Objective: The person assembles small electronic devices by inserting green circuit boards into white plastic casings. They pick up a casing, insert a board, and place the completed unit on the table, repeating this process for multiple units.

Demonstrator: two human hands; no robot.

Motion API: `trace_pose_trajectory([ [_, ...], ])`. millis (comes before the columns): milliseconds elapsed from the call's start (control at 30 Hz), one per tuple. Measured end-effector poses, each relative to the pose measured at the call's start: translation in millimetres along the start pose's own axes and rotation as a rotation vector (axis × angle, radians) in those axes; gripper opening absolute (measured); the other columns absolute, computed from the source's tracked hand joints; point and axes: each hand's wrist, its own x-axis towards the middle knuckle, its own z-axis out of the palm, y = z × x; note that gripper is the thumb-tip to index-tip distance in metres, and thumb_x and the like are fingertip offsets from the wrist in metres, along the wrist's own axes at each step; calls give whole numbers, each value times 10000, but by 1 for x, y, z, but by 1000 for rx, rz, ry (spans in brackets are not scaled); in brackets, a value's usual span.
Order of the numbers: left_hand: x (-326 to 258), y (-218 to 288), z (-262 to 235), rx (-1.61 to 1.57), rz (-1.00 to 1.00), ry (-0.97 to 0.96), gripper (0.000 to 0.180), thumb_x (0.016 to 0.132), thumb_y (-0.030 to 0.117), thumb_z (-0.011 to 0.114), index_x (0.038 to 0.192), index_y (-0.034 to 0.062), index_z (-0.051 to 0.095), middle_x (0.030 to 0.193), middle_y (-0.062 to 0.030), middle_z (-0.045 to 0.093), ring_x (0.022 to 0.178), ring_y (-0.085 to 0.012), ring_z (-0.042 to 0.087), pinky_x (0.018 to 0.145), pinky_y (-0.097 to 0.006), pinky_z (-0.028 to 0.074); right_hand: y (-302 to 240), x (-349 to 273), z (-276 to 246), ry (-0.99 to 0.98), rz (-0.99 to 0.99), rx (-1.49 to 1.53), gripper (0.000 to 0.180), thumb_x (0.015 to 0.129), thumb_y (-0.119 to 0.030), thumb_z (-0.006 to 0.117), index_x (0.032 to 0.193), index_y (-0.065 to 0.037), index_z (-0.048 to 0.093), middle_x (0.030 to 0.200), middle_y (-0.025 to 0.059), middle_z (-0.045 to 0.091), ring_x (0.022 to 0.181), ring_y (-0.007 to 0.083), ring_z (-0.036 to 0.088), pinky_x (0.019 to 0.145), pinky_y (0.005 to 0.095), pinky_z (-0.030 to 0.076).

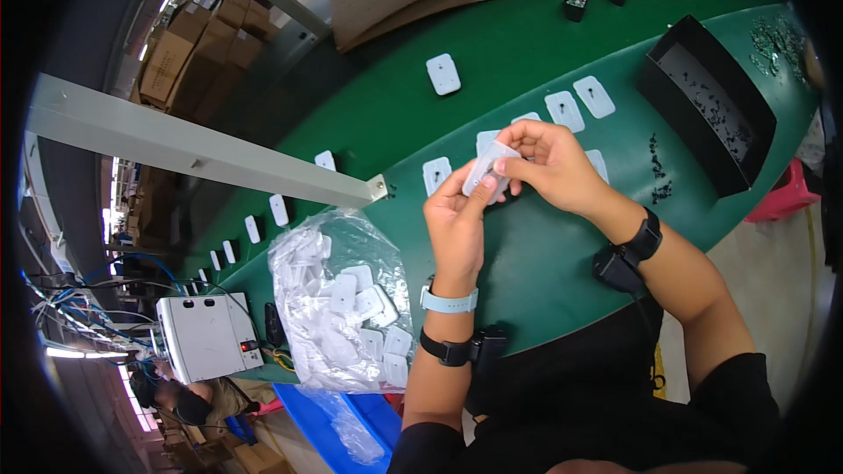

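A small white rectangular plastic cover [481,177] is held up over the green table. My left hand [458,224] is closed around its lower edge, thumb on its face. My right hand [558,165] grips the upper end, its thumb pressed near the middle; whether a small part sits under that thumb is hidden. Behind and beside my hands lie several similar covers, among them one cover [436,177] to the left and another cover [564,111] to the right, with small dark pieces at their centres.
At right stands a black tray [669,66] of small black parts, with more loose black parts [657,162] beside it. A clear bag [294,347] of white covers lies left, near a white box [206,338]. A metal post [211,145] crosses the green conveyor [378,114], which carries covers and black blocks.
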Motion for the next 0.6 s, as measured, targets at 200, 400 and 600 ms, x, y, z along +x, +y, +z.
trace_pose_trajectory([
  [200,3,-7,4,23,-28,32,232,933,29,629,1138,-78,651,1002,-112,701,828,-150,633,742,-280,506,5,0,-3,-29,14,18,191,900,-8,684,1064,39,598,917,85,678,747,106,653,621,237,548],
  [400,8,-12,-2,-11,3,130,173,936,54,651,1075,-47,670,951,-89,706,774,-131,639,699,-268,515,-23,38,-25,233,-216,-518,420,814,-329,824,1045,-39,627,974,59,639,855,127,588,746,308,511],
  [600,10,-10,-6,-55,87,126,107,945,37,584,1024,-27,618,940,-99,669,766,-160,623,713,-296,507,-46,145,-124,617,105,-1684,620,830,-373,757,1383,-204,535,1500,188,345,1306,415,446,1005,561,455],
])
